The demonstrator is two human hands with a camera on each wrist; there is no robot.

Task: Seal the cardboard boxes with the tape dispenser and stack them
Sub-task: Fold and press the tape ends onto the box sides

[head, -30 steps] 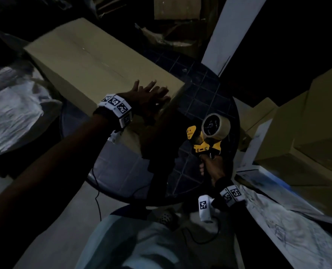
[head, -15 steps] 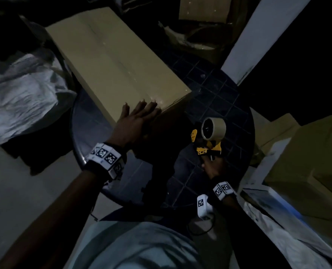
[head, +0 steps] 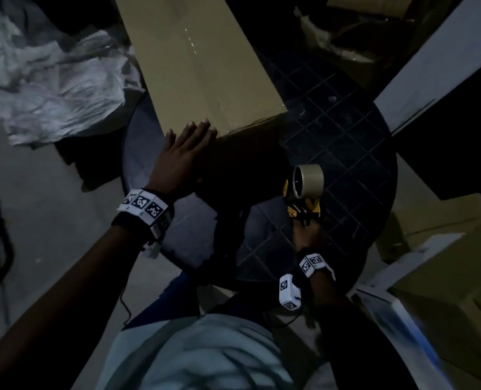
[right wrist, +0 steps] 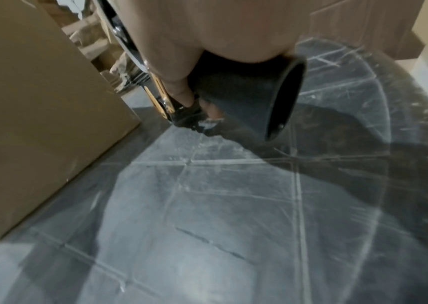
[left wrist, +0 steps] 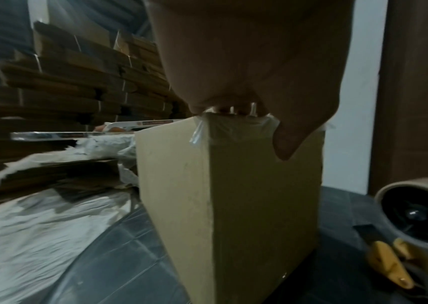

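Nearest, the right hand (head: pixel 306 235) curls its grip round the black handle of the tape dispenser (head: pixel 304 192), which stands upright on the round, dark, grid-patterned worktop (head: pixel 346 142), its tan tape roll uppermost. Just beyond, the left hand (head: pixel 181 156) lies with fingers straight and flat, pressing the near top edge of the long cardboard box (head: pixel 202 60), thumb down its end. Glossy clear tape runs along the box's top. Crumpled white sheeting (head: pixel 53 85) lies farther left.

surface: round dark table (head: pixel 346 142), grid-patterned top | on it: cardboard box (head: pixel 199 60), left of centre, overhanging far edge
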